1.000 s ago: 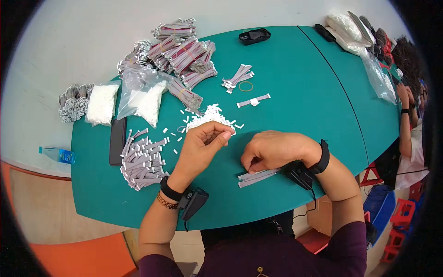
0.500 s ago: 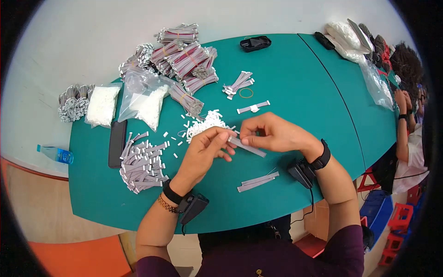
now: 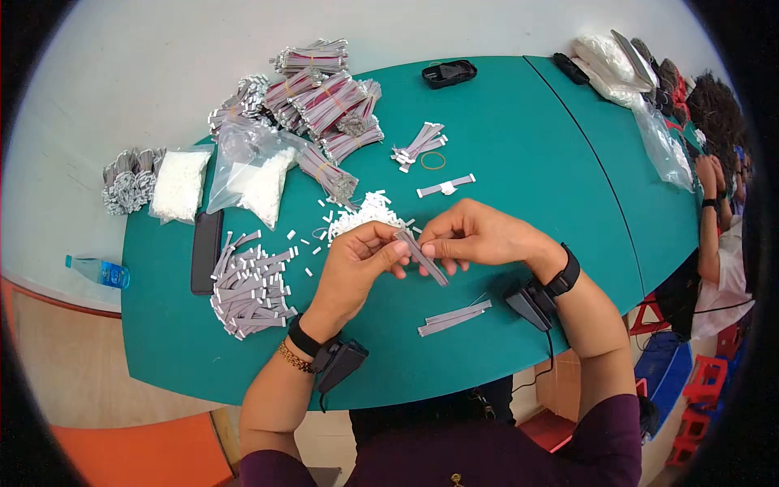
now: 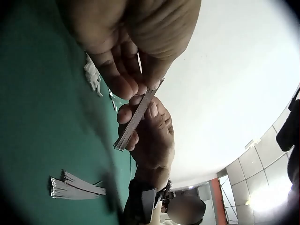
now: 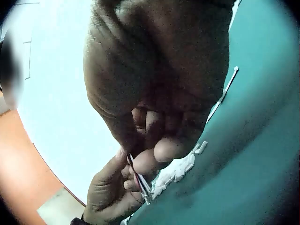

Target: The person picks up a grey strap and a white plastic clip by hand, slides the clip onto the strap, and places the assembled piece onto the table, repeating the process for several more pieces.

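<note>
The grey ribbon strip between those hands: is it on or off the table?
Off: the left hand pinches one end of the grey ribbon strip, the right hand holds it further along, above the green table.

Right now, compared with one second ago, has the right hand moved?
Yes: in the head view, the right hand has moved from the grey strips on the green table, away from its near edge, to beside the left hand.
</note>
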{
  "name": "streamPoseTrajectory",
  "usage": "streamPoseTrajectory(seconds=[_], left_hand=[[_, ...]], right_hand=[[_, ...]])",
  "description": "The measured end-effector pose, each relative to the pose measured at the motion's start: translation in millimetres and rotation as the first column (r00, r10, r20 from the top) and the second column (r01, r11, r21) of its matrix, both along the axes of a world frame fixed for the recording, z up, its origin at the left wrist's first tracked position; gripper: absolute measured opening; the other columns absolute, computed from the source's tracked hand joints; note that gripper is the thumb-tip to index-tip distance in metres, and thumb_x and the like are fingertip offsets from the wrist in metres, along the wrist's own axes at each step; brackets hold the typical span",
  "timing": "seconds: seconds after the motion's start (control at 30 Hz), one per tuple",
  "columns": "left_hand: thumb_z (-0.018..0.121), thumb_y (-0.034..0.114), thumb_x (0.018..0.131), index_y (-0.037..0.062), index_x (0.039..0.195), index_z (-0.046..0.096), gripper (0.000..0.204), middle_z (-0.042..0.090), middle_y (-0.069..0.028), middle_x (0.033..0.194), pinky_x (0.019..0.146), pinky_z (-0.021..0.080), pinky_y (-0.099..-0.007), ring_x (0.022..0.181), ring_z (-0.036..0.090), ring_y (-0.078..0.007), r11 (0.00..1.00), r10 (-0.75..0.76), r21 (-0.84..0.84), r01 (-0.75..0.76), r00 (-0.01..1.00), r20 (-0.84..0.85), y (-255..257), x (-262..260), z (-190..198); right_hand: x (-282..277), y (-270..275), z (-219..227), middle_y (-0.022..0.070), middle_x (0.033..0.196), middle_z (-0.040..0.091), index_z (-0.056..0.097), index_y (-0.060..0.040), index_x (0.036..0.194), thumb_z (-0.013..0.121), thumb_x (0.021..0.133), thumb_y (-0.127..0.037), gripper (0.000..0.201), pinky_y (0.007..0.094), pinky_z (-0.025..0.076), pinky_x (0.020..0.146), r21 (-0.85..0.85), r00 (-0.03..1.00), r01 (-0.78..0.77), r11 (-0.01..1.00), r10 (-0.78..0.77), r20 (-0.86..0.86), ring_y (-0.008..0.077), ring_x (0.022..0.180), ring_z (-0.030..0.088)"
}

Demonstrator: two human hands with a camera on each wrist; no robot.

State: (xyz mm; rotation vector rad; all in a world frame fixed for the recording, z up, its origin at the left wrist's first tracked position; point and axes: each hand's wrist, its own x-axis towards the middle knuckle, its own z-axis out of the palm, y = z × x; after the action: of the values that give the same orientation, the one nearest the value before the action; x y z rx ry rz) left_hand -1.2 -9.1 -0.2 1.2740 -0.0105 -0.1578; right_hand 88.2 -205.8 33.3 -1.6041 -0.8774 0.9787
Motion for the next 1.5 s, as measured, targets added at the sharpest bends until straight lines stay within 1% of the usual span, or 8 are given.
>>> streamPoseTrajectory(seconds=[0.47,0.67,0.73,0.9,0.93,1.03,1.17,1.5], left_hand=[[0.059,0.009,0.087,0.0008,0.097,0.057,0.013,0.062,-0.006,0.089,0.066,0.05,-0.0238,0.079,0.058,-0.0107,0.987,-0.09,-0.132,0.088,0.996,-0.008,4,0,-3],[0.055,0.001,0.085,-0.0004,0.101,0.055,0.016,0.061,-0.0069,0.086,0.066,0.05,-0.0259,0.079,0.06,-0.0129,0.992,-0.118,-0.036,0.117,0.993,-0.008,0,-1,4],[0.051,-0.002,0.083,-0.0011,0.102,0.056,0.02,0.061,-0.0067,0.086,0.067,0.05,-0.0261,0.078,0.06,-0.0128,0.97,-0.237,0.043,0.237,0.971,-0.021,2,-1,3],[0.045,-0.005,0.08,-0.0012,0.102,0.058,0.026,0.061,-0.0058,0.087,0.063,0.048,-0.0238,0.069,0.057,-0.0101,0.922,-0.352,0.145,0.36,0.933,-0.079,-7,-7,5],[0.047,-0.003,0.083,-0.0013,0.105,0.058,0.025,0.061,-0.0053,0.088,0.061,0.046,-0.0232,0.067,0.054,-0.0085,0.913,-0.302,0.266,0.308,0.951,-0.065,-5,-7,2],[0.051,0.002,0.085,-0.0016,0.103,0.059,0.02,0.062,-0.0048,0.088,0.059,0.045,-0.0227,0.068,0.054,-0.0075,0.934,-0.058,0.355,0.036,0.997,0.052,-7,-4,3],[0.063,0.012,0.085,-0.0009,0.096,0.063,0.017,0.064,-0.0047,0.085,0.056,0.043,-0.0193,0.064,0.052,-0.0056,0.99,0.114,0.071,-0.122,0.987,0.115,-1,-1,4],[0.066,0.01,0.082,-0.0001,0.085,0.061,0.012,0.061,-0.0031,0.075,0.051,0.041,-0.0194,0.058,0.052,-0.0071,0.976,0.164,0.129,-0.174,0.982,0.091,-5,-5,5]], right_hand=[[-2,0,-1,-0.0012,0.069,0.062,0.066,-0.0026,0.082,0.055,0.089,-0.02,0.021,0.021,0.042,0.048,0.046,1.0,0.002,0.999,0.0,-0.026,0.005,0.056,0.053],[-6,1,-1,-0.002,0.06,0.057,0.063,-0.001,0.076,0.056,0.085,-0.013,0.016,0.0208,0.038,0.047,0.089,0.981,0.132,0.987,-0.143,0.133,0.0033,0.054,0.049],[-3,1,-2,-0.002,0.06,0.056,0.062,-0.0005,0.075,0.056,0.083,-0.01,0.014,0.0207,0.037,0.047,0.145,0.953,0.202,0.969,-0.228,0.202,0.0028,0.054,0.048],[-2,-1,2,-0.0019,0.061,0.057,0.062,-0.0004,0.074,0.056,0.083,-0.01,0.015,0.02,0.036,0.047,0.151,0.971,0.163,0.975,-0.186,0.153,0.0024,0.053,0.047],[-1,0,-1,-0.0018,0.062,0.058,0.062,-0.0006,0.074,0.056,0.084,-0.011,0.015,0.0199,0.036,0.047,0.174,0.975,0.158,0.972,-0.182,0.13,0.0023,0.054,0.047],[0,1,-1,-0.0015,0.064,0.06,0.063,-0.0013,0.076,0.056,0.086,-0.013,0.017,0.0195,0.035,0.047,0.168,0.987,0.162,0.972,-0.162,-0.012,0.0025,0.054,0.048],[-4,5,-3,-0.0012,0.066,0.061,0.065,-0.0021,0.08,0.056,0.088,-0.016,0.018,0.0193,0.038,0.05,0.162,0.986,0.16,0.974,-0.151,-0.071,0.0029,0.056,0.049],[-13,13,-16,-0.0018,0.067,0.06,0.066,-0.0025,0.081,0.059,0.087,-0.019,0.019,0.0186,0.037,0.05,0.181,0.987,0.157,0.971,-0.162,0.01,0.0031,0.057,0.049]])
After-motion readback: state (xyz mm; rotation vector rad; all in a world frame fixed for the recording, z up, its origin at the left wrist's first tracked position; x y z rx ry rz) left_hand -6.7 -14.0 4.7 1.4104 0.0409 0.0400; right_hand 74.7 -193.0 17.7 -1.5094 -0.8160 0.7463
